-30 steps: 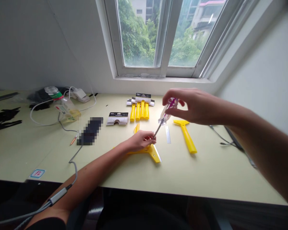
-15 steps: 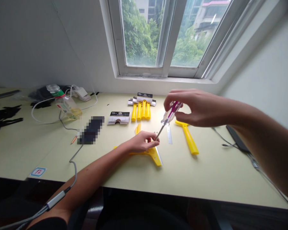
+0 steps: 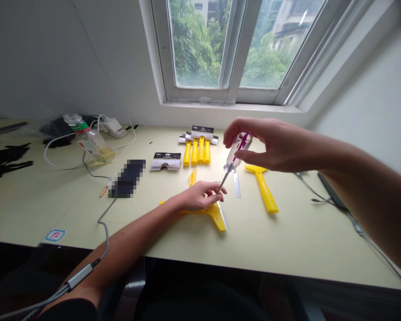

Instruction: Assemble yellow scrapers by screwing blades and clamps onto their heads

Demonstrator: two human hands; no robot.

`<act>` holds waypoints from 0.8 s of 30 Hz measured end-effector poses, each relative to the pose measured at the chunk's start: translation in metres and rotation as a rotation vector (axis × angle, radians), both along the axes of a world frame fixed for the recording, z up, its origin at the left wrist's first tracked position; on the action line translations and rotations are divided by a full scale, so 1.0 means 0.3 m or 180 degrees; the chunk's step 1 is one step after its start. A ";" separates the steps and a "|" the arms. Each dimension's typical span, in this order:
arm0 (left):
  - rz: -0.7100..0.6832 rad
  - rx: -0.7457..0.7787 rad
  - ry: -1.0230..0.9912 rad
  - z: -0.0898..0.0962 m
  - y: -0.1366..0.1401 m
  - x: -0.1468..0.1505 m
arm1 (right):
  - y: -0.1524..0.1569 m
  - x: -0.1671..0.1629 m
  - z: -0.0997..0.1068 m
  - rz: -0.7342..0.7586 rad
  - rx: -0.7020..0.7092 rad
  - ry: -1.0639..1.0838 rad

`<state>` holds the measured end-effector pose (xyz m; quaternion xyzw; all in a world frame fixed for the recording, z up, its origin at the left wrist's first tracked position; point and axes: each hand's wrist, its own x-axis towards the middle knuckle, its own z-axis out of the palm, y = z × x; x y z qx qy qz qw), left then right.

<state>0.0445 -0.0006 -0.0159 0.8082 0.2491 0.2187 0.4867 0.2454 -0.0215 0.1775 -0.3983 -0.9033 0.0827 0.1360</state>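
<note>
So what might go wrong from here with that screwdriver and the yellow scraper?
The screwdriver in the right hand might slip and jab the left hand, whose fingers are right by its shaft. The bright blade edge on the yellow scraper lies close to that hand, so a sudden shift might cut it. The loose metal strip nearby might get knocked.

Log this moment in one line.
right hand: holds screwdriver; left hand: over yellow scraper; tip: hidden at left hand; nearby: loose blade, yellow T-handle
</note>
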 end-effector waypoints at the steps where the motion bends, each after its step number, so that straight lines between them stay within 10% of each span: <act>1: -0.0072 -0.0003 -0.0006 0.003 -0.001 -0.001 | -0.003 -0.007 0.000 0.0051 -0.0030 -0.0008; 7: 0.0084 0.0428 -0.0014 -0.019 0.014 0.007 | 0.003 -0.037 -0.013 -0.0868 0.0459 -0.0232; 14: 0.0150 0.0526 -0.0005 -0.007 0.008 0.001 | 0.011 -0.061 -0.069 -0.0200 0.0431 0.0738; 20: 0.0085 0.0409 -0.0034 -0.006 0.006 0.000 | 0.026 -0.049 -0.027 -0.1107 0.0669 -0.0264; 24: 0.0264 0.0571 -0.0093 -0.020 0.019 0.003 | 0.027 0.000 0.002 -0.0712 0.0462 -0.0110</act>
